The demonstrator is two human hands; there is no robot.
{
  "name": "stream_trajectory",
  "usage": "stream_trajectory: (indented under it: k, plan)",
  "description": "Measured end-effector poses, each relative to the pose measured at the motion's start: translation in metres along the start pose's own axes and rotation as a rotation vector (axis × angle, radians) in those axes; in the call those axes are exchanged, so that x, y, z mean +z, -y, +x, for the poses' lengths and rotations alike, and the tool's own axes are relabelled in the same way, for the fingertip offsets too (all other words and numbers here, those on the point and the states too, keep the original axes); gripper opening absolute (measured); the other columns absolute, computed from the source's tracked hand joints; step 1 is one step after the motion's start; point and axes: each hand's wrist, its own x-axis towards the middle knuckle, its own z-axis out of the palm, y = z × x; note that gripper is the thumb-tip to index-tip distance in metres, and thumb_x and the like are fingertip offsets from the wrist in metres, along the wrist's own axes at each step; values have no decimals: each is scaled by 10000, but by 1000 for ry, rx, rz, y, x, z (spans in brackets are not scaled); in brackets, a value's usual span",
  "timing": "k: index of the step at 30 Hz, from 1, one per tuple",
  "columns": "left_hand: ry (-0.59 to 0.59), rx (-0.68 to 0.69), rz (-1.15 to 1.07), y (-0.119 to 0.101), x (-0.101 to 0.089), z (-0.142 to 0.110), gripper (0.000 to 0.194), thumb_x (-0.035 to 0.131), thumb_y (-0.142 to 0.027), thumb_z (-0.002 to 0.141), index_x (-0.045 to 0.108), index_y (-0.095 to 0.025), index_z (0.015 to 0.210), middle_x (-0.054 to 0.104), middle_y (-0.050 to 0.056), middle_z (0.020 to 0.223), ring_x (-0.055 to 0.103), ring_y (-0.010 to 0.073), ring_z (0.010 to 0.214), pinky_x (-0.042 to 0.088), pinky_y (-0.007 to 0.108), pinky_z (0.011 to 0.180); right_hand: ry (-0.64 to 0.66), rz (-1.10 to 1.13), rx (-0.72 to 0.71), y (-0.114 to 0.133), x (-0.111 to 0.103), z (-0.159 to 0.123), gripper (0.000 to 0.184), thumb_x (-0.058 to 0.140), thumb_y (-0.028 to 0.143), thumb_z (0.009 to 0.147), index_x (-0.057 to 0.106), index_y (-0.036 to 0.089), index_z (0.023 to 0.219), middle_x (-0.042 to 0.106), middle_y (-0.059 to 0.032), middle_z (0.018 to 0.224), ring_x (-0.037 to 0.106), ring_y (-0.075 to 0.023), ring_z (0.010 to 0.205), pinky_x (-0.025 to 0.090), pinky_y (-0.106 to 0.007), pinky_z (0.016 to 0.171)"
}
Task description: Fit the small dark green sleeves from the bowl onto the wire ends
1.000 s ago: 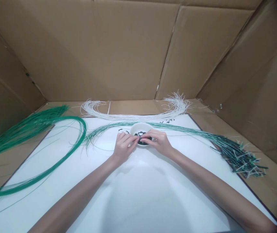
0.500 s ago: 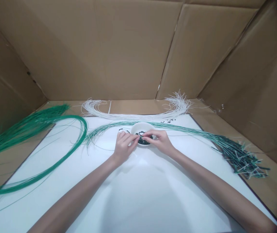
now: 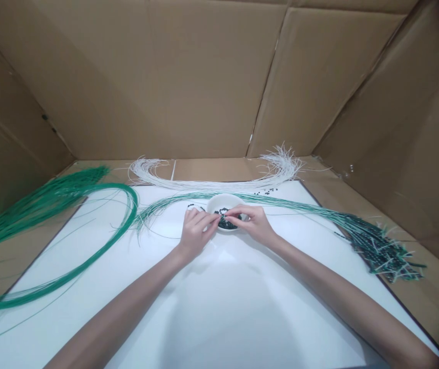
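Note:
Over a small white bowl, both hands meet with fingertips almost touching. Small black beads lie in the bowl. My left hand is closed in a pinch on a thin white string, part of which, with a few black beads on it, shows just behind the knuckles. My right hand comes in from the other side, thumb and forefinger pinched close to the left fingertips. What sits between the right fingertips is too small to make out.
Behind the bowl runs a bundle of green strands, ending at right in dark beaded lengths. A looped green bundle lies left, white strands at the back. Loose black beads dot the white board. Cardboard walls surround it.
Almost nothing differs. Both hands stay pinched over the bowl, with only a very slight shift of the fingertips and of the whole view.

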Motion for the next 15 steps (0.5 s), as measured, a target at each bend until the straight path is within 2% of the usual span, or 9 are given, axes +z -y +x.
stream_trajectory:
  k: [7, 15]
  plan:
    - [12, 33, 31, 0, 0, 0, 102, 556, -192, 764, 626, -210, 836, 633, -4, 664, 432, 138, 640, 312, 301, 654, -8, -69, -136, 2, 0, 1, 112, 570, 228, 743, 659, 170, 778, 664, -51, 723, 582, -133, 644, 454, -251, 598]
    - [4, 40, 27, -1, 0, 0, 87, 571, -170, 746, 617, -206, 810, 639, -9, 676, 424, 135, 635, 309, 300, 650, 10, -54, -107, 3, -1, 1, 113, 567, 232, 744, 658, 172, 775, 667, -46, 732, 587, -127, 646, 459, -240, 593]
